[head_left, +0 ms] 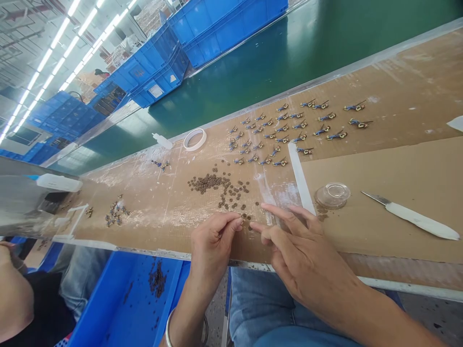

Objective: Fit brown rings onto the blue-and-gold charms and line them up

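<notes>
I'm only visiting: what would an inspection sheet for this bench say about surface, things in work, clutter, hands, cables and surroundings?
Surface: brown bench top, pale smears, white tape strip.
Things in work: brown discs loosely piled; small figures laid out beyond.
Clutter: white-handled knife, clear dish, tape roll, squeeze bottle.
Left hand: pinched near the discs; anything held is hidden.
Right hand: open, fingers spread beside nearest discs.
Cables: nothing seen on the bench.
Surroundings: blue crates, green surface, another person's arm.

readable text: none | blue crate: white label, any print too small to make out
</notes>
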`<state>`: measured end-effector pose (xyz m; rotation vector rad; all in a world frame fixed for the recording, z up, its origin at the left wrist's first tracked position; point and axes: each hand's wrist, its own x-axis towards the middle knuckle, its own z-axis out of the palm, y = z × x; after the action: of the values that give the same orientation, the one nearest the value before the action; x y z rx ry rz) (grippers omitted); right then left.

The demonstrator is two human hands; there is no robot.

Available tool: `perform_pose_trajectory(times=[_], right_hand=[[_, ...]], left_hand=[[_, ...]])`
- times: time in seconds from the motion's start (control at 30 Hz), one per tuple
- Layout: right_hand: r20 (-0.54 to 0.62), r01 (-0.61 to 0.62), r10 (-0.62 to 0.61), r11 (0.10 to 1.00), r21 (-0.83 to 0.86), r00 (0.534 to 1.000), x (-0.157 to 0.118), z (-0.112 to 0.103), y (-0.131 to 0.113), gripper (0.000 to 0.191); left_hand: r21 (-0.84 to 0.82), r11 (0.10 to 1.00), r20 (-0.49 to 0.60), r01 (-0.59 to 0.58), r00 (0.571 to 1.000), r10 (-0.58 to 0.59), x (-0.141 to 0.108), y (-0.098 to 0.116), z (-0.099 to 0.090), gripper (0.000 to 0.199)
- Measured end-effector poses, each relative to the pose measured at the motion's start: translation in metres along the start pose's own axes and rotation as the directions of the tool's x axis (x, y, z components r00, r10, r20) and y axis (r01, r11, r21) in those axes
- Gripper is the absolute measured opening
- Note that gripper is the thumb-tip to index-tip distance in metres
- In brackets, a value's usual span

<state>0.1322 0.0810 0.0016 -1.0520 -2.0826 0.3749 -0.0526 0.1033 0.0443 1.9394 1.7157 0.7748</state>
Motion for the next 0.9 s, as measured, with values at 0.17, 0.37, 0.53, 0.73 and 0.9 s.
perform_pose_trajectory(times=[0.17,0.37,0.53,0.73,0.9], right_hand=[[-0.119,-0.048,0.057,0.996,0.076,0.991,-0.002,-0.007,0.000,0.022],[-0.224,-0.016,0.046,0.991,0.136,0.974,-0.009,-0.013,-0.001,0.027],[-0.251,-0.007,0.051,0.985,0.174,0.967,-0.018,-0.018,-0.002,0.029],[-0.267,-0.022,0.076,0.980,0.200,0.961,-0.019,-0.021,-0.001,0.024],[-0.275,-0.036,0.097,0.975,0.217,0.957,-0.019,-0.021,0.000,0.023]], left_hand=[[0.042,0.998,-0.011,-0.041,0.999,0.041,0.003,0.005,0.003,0.011],[0.145,0.982,-0.023,-0.121,0.992,0.126,0.002,0.009,0.005,0.010],[0.200,0.972,-0.016,-0.120,0.992,0.125,0.001,0.008,0.007,0.010],[0.226,0.972,-0.027,-0.068,0.997,0.076,0.001,0.007,0.008,0.011],[0.247,0.968,-0.022,-0.046,0.998,0.053,0.003,0.008,0.007,0.012]])
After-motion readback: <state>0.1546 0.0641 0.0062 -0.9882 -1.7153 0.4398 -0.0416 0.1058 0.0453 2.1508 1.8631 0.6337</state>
